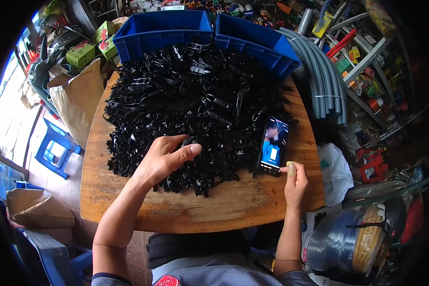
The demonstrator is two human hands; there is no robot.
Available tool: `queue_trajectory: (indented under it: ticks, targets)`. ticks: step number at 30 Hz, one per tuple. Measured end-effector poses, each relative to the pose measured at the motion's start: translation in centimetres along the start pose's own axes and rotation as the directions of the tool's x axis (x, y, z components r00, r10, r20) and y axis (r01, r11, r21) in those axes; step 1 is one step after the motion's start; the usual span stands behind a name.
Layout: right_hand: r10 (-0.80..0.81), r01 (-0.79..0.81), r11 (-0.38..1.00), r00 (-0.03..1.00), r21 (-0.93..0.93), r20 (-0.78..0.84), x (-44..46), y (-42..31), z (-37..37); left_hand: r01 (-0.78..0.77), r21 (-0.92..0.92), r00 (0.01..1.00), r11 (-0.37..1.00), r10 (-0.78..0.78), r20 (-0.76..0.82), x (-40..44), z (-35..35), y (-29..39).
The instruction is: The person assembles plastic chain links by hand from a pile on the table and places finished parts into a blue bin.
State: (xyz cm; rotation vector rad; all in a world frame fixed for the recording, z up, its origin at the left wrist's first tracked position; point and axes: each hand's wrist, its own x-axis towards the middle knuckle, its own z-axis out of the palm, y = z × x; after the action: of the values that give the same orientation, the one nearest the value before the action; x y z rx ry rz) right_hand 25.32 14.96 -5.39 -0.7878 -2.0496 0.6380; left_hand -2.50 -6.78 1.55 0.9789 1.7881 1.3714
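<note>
A wide heap of small black plastic parts covers much of the wooden table. Over the heap's near edge is my left hand, its thumb and forefinger apart; whether its curled fingers touch the parts is hard to see. A phone with a lit screen lies or leans at the heap's right edge. My right hand is at the phone's lower right corner, thumb and forefinger pressed together. Anything between those fingertips is too small to make out.
Two blue bins stand along the table's far edge. Grey coiled hose hangs at the right. A blue stool and a brown sack are on the left; wrapped coils sit at the lower right.
</note>
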Motion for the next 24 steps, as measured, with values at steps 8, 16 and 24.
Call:
queue_trajectory:
  ticks: [8, 16, 24]
  targets:
    - [-0.003, 0.005, 0.992, 1.000, 0.122, -0.013, 1.0, -0.4, -0.4, 0.033, -0.157, 0.995, 0.987, -0.017, 0.102, -0.1, -0.3, 0.4]
    - [-0.077, 0.049, 0.992, 0.967, 0.118, 0.243, 4.9, -0.7, 1.2, 0.048, -0.083, 0.995, 0.995, -0.041, 0.088, 0.1, -0.4, 0.3]
    - [-0.287, 0.278, 0.958, 0.943, 0.073, 0.170, 8.0, -7.1, 3.9, 0.114, -0.040, 0.991, 0.993, -0.111, 0.074, 0.3, 0.5, 0.4]
